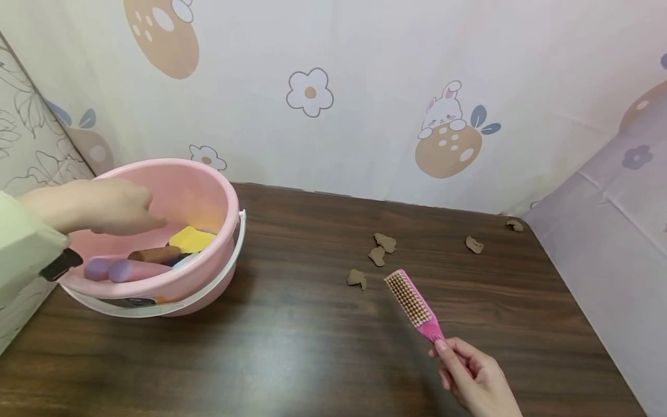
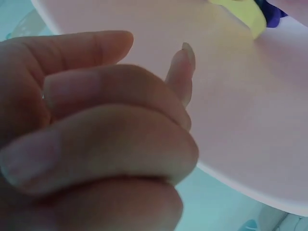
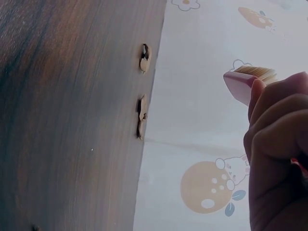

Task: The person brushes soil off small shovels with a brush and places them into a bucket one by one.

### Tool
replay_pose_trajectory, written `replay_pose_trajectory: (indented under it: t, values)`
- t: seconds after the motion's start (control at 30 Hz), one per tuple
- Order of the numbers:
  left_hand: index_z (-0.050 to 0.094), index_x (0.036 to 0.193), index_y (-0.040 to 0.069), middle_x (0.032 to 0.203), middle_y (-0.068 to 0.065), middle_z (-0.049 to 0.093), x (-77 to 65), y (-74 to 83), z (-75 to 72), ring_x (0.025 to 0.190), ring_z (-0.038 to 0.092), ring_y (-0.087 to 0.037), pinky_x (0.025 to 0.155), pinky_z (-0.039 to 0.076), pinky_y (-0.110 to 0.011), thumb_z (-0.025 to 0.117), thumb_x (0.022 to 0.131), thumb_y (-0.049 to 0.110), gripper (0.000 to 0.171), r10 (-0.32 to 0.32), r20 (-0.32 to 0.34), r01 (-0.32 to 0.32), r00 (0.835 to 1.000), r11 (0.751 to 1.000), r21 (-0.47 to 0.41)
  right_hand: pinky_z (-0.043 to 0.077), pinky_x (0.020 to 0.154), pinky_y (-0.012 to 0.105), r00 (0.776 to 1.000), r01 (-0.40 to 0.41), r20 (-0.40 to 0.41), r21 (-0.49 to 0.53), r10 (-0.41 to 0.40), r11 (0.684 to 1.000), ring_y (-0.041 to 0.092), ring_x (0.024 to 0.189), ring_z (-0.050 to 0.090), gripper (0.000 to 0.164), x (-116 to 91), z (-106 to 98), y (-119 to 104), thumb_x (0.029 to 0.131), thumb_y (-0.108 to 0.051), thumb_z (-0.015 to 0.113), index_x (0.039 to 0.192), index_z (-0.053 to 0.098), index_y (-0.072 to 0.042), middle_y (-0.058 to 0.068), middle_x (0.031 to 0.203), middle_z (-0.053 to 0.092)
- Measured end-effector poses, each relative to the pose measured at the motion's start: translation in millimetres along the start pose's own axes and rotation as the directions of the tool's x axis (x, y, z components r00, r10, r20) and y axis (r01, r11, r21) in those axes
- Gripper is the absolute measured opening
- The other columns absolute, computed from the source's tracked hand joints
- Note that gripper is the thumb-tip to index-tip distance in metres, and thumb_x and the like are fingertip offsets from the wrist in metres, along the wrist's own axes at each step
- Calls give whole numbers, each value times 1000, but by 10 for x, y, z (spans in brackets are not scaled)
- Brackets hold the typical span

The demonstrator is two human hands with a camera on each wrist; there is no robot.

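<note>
My left hand (image 1: 112, 205) hangs over the inside of a pink bucket (image 1: 229, 194) and holds nothing. In the left wrist view its index finger (image 2: 181, 74) points forward, apart from the thumb, while the other fingers are loosely bent. Below it in the bucket lie a yellow thing (image 1: 191, 238), a brown rod-like thing (image 1: 154, 255) and purple-pink handles (image 1: 138, 271). My right hand (image 1: 476, 373) grips a pink brush (image 1: 429, 330) by its handle, thumb on top. The brush's tan bristles (image 1: 409, 298) show in the head view, the head raised towards several brown scraps.
On the dark wooden table (image 1: 292, 347) lie brown scraps: one (image 1: 356, 278) near the brush, a touching pair (image 1: 383, 248) behind it, others (image 1: 474, 245) to the right. A white bucket handle (image 1: 241, 231) hangs along the bucket's side. Patterned sheeting (image 1: 365, 145) borders the table's back.
</note>
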State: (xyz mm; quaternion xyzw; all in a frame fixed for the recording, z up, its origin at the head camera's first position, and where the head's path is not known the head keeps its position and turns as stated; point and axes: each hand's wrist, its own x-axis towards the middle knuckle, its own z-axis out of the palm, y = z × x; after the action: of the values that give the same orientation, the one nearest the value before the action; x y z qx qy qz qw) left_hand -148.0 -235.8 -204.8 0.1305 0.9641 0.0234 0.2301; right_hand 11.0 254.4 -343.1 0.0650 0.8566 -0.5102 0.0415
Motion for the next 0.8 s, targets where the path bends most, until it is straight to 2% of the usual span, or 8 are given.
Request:
replay_pose_trajectory:
  t: [0.17, 0.33, 0.43, 0.47, 0.57, 0.7, 0.73, 0.8]
  values:
    - [46, 65, 11, 55, 1, 44, -99, 87, 44, 52, 43, -14, 52, 30, -30, 48, 94, 46, 46, -32, -162, 32, 986, 999, -2, 28, 29, 25, 1000, 7, -3, 3, -7, 1000, 2, 36, 29, 22, 5, 6, -7, 101, -17, 48, 93, 60, 0, -2, 53, 48]
    - [47, 60, 13, 47, 3, 45, -244, 230, 122, 45, 43, -15, 47, 30, -30, 44, 93, 59, 57, -45, -328, 34, 944, 999, -38, 29, 29, 25, 1000, -8, -16, -6, 8, 1000, 0, 37, 29, 23, 9, 20, -16, 101, -19, 48, 93, 61, -1, -1, 54, 49]
    - [48, 60, 15, 44, 9, 45, -352, 354, 208, 43, 44, -11, 46, 30, -28, 46, 95, 53, 51, 0, -458, -23, 889, 999, -44, 30, 30, 25, 999, -29, -32, -25, 28, 999, -1, 37, 30, 24, 14, 29, -18, 101, -21, 49, 93, 62, -2, 0, 56, 50]
    - [47, 59, 17, 42, 11, 43, -385, 395, 247, 41, 42, -9, 46, 29, -27, 49, 95, 49, 48, 22, -510, -49, 860, 998, -41, 30, 30, 25, 999, -37, -38, -36, 35, 999, 0, 37, 31, 24, 16, 28, -17, 100, -22, 50, 94, 62, -2, 0, 56, 51]
    - [43, 57, 25, 42, 18, 34, -441, 454, 410, 40, 35, -4, 46, 27, -24, 56, 93, 45, 43, 70, -663, -113, 746, 993, -22, 31, 31, 25, 997, -69, -39, -73, 67, 995, 1, 37, 32, 24, 27, 22, -2, 101, -22, 49, 95, 63, -3, -1, 58, 52]
    - [44, 65, 38, 46, 21, 29, -498, 518, 681, 42, 29, 0, 46, 23, -21, 58, 91, 50, 32, 101, -748, -185, 656, 982, -29, 33, 33, 24, 992, -123, 22, -97, 126, 988, 3, 39, 33, 28, 59, 8, 44, 102, -24, 47, 98, 64, -2, -1, 61, 54]
    - [45, 70, 40, 49, 22, 31, -525, 574, 739, 43, 30, 1, 47, 23, -20, 57, 91, 50, 26, 99, -747, -203, 658, 978, -50, 33, 33, 24, 990, -124, 48, -99, 129, 987, 4, 39, 34, 29, 67, 3, 59, 102, -24, 45, 100, 63, -1, -1, 61, 54]
    - [47, 76, 41, 51, 23, 32, -569, 725, 846, 48, 32, 2, 48, 24, -20, 59, 90, 48, 21, 104, -758, -233, 644, 970, -65, 35, 34, 24, 986, -120, 103, -94, 130, 988, 3, 40, 35, 31, 80, -8, 87, 103, -25, 43, 104, 61, 1, -2, 63, 55]
